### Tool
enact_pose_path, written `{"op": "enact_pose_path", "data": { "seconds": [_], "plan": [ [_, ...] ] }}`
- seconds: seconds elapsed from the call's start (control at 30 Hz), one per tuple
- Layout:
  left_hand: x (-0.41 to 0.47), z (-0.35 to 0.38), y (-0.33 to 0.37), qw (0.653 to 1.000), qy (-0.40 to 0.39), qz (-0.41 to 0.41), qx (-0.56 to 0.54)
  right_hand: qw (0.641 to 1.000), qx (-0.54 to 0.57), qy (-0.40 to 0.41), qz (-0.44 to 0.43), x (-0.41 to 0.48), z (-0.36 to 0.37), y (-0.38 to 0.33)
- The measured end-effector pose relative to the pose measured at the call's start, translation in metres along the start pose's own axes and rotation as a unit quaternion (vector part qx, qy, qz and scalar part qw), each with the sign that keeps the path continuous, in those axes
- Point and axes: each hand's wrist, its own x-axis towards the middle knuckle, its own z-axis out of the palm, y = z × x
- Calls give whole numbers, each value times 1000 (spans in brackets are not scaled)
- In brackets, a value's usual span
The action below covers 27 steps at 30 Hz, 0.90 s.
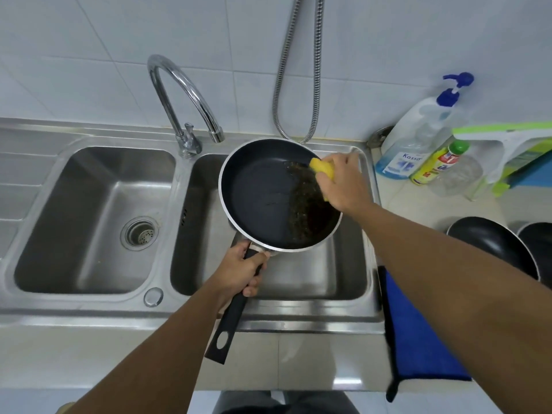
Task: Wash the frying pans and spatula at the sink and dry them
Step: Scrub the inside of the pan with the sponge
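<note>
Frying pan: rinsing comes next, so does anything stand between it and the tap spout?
Nothing visible does. The left hand holds the frying pan over the right basin; the tap spout hangs clear past its far rim.

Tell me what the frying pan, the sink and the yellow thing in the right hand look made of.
The frying pan looks like aluminium with a dark matte non-stick coating, judging by its bare silvery rim. The sink is brushed stainless steel, showing soft grey reflections. The yellow sponge seems soft foam, gripped by the right hand.
</note>
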Motion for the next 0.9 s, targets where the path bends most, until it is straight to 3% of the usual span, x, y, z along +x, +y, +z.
{"op": "enact_pose_path", "data": {
  "seconds": [0.13, 0.27, 0.5, 0.6, 0.73, 0.8, 0.9],
  "plan": [
    [6, -3, -6, 1000, -2, -11, 7, 985, -27, 120, 118, -6, -8, 53],
    [8, -5, -8, 1000, 1, -16, 9, 975, -63, 67, 202, -17, -3, 111],
    [10, -11, -6, 1000, 5, -8, -3, 981, -78, 33, 177, -11, -14, 130],
    [7, -15, -5, 1000, 2, -6, -12, 984, -104, 79, 119, -8, -12, 111],
    [5, -22, -5, 1000, -4, -4, -25, 987, 39, 137, -74, 2, 1, 23],
    [5, -27, -6, 1000, -3, -5, -28, 982, 87, 86, -146, 14, 6, -32],
    [4, -35, -6, 999, -1, -7, -31, 972, 91, -67, -208, 36, 15, -105]
  ]
}}
